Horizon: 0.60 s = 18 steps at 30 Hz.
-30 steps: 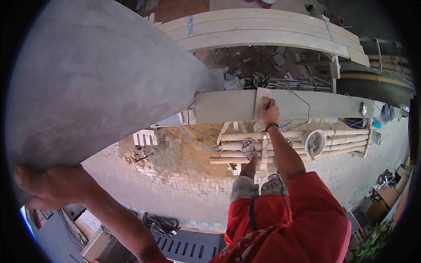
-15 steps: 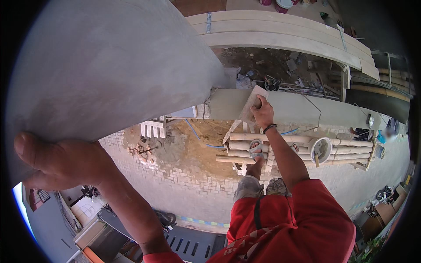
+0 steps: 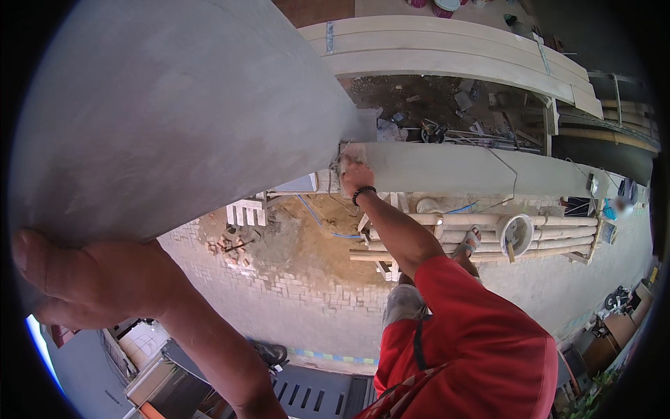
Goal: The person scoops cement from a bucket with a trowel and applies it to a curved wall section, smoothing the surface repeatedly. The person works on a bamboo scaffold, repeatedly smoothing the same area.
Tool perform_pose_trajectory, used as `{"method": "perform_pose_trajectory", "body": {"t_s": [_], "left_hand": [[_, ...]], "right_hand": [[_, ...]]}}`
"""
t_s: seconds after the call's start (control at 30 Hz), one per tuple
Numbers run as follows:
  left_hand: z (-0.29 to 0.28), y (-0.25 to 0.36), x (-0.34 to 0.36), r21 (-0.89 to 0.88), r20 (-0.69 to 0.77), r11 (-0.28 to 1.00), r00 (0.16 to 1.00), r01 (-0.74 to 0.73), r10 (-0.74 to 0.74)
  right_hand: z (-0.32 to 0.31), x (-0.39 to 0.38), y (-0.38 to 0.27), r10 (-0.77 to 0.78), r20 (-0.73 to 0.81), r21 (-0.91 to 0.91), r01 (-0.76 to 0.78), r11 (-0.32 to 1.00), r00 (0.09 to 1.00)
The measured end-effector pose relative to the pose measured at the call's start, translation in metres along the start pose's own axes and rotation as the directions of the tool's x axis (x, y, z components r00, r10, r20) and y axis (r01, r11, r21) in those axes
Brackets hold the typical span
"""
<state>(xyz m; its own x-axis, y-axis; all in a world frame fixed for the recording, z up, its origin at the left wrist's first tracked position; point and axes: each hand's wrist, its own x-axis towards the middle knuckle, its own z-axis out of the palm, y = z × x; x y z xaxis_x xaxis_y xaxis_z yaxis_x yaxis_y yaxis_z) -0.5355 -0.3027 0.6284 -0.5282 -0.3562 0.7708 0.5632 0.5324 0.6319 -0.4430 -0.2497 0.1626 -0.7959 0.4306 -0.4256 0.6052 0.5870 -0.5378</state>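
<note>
My left hand (image 3: 98, 279) grips the lower edge of a broad grey plastered column (image 3: 181, 119), its thumb on the near face and some fingers hidden behind. Farther right, my right hand (image 3: 356, 179) holds a flat rectangular plastering float (image 3: 354, 151), pressed to the end of a smooth grey beam (image 3: 474, 167) close to the column's corner. Most of the float is covered by the hand. A thin bent wire (image 3: 515, 174) hangs over the beam's face.
Under my feet lies a scaffold of bamboo poles (image 3: 558, 237), with a mortar bucket (image 3: 515, 236) on it, a tool handle sticking out. Paving (image 3: 307, 300) and a sand heap (image 3: 314, 244) lie far below. Pale boards (image 3: 447, 49) span beyond the beam.
My right hand has moved left along the beam with the float, up to the column. My body has shifted, and my feet stand differently on the poles. My left hand keeps its grip.
</note>
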Motion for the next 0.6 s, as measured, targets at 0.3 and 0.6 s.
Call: {"method": "perform_pose_trajectory", "body": {"t_s": [0.3,0.6], "left_hand": [[0.005,0.007,-0.003,0.0,-0.001,1.0,1.0,0.015,-0.015],[0.012,0.012,-0.007,-0.008,0.018,1.0,1.0,0.004,-0.004]], "right_hand": [[-0.075,0.003,0.161,0.149,-0.191,-0.193,-0.186,0.963,0.97],[-0.196,-0.069,0.222,0.222,-0.211,-0.004,-0.228,0.974,0.952]]}}
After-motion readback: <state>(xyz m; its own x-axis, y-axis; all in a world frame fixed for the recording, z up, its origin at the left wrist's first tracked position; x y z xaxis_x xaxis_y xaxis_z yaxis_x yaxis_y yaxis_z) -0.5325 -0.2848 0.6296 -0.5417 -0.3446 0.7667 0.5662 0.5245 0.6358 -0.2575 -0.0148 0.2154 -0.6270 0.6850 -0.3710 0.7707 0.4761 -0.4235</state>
